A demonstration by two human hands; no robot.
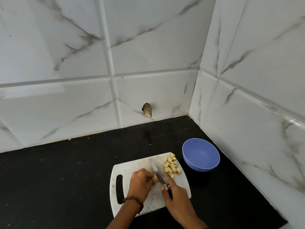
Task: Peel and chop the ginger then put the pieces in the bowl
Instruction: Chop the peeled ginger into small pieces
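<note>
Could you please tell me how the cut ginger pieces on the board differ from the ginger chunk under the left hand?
The cut ginger pieces lie loose in a heap on the cutting board, right of the knife; the ginger chunk sits left of the blade, pinned by the left hand. The pieces are many and fully visible; the chunk is single and partly hidden by fingers. Both are pale yellow, and neither is in the blue bowl yet.

A ginger piece (pixel 155 177) was pinned on the white cutting board (pixel 132 166) by the left hand (pixel 140 182); the knife (pixel 156 171) was gripped by the right hand (pixel 176 195) beside chopped ginger (pixel 171 165) and a blue bowl (pixel 201 154).
</note>
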